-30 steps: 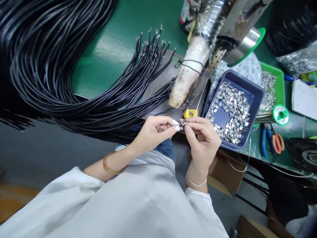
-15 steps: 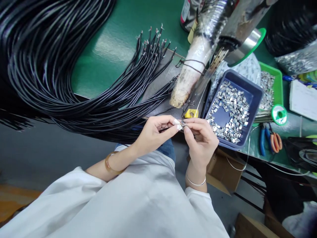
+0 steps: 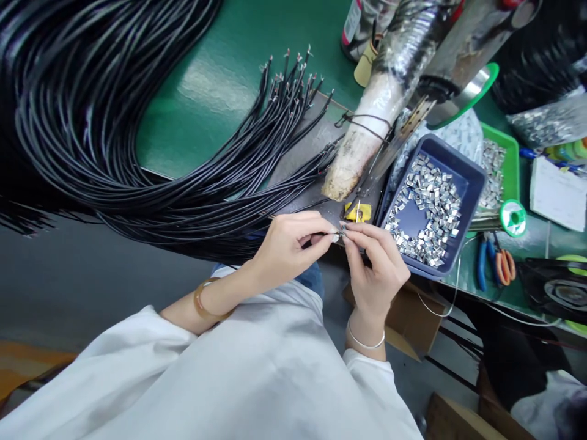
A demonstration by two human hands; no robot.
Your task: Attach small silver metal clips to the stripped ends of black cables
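Observation:
In front of my body my two hands meet at their fingertips. My left hand [image 3: 293,247] is closed in a pinch on a thin black cable, its end mostly hidden by the fingers. A small silvery metal connector [image 3: 342,231] shows between the fingertips, pinched by my right hand [image 3: 378,263]. Whether the connector is fitted on the cable end cannot be made out. Black cables [image 3: 183,189] lie in a thick bundle to the left, their stripped ends fanned out. Close to the right hand stands a dark blue bin [image 3: 470,177] with many small metal shells [image 3: 435,201].
A soldering fixture with a plastic-wrapped tube [image 3: 353,150] leans over the green table [image 3: 202,79]. Below it sits a yellow piece [image 3: 358,212]. Further right are a green tray [image 3: 512,162], a solder spool [image 3: 512,218], pliers [image 3: 504,266] and a fan [image 3: 562,287]. Cardboard boxes stand below.
The fingers have shifted slightly around the small part, and the left fingertips are now straighter. The right hand has moved a little right. The view has shifted slightly.

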